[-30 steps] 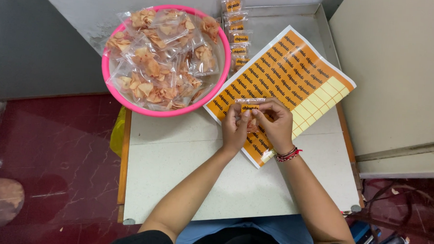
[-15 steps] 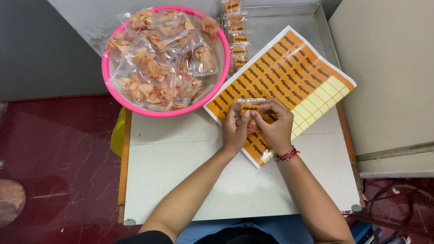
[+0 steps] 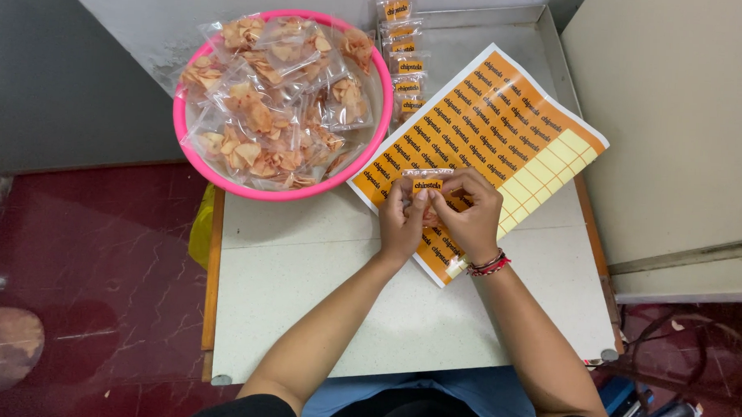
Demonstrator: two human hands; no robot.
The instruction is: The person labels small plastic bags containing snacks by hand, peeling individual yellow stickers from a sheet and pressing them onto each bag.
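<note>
1. Nearby, a pink basin (image 3: pixel 180 136) of bagged chips sits left of the orange sticker sheet (image 3: pixel 505 123) on the worktop (image 3: pixel 302 296).
2. Both the left hand (image 3: pixel 403 222) and right hand (image 3: pixel 469 212) pinch a small clear packet (image 3: pixel 427 179) above the sheet.
3. Nothing has shifted since earlier.

We see even, soft overhead light on a sharp picture; the hands cast faint shadows on the white table (image 3: pixel 318 297), and the clear snack packets (image 3: pixel 276 106) glint.
</note>
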